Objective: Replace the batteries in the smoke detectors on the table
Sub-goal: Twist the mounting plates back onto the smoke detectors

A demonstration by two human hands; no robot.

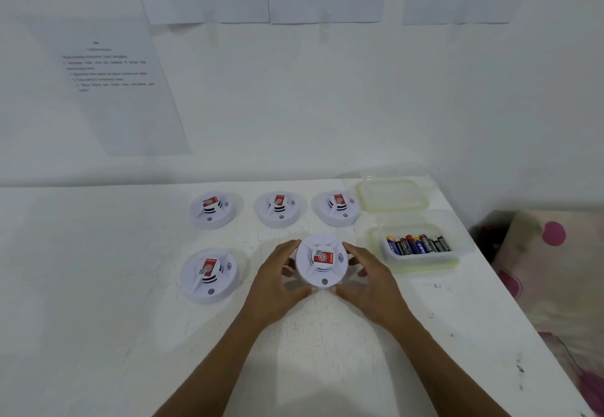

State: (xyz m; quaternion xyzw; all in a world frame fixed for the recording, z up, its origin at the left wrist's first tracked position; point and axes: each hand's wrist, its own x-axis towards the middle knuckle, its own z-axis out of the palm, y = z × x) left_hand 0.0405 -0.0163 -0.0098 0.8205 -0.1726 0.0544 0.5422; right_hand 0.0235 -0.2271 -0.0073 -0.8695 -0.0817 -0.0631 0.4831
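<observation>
Several round white smoke detectors with red stickers lie on the white table [98, 286]. Three form a back row, at the left [212, 209], the middle [279, 209] and the right [338, 207]. A fourth [209, 276] sits at the front left. I hold the fifth detector [322, 261] between both hands, face up. My left hand [277, 281] grips its left rim and my right hand [369, 281] grips its right rim. A clear plastic box [421, 261] to the right holds several batteries [418, 244].
The box's clear lid [392, 194] lies behind it near the wall. Printed sheets [114, 83] hang on the white wall. The table's right edge runs diagonally, with a floral pink fabric [555, 269] beyond it.
</observation>
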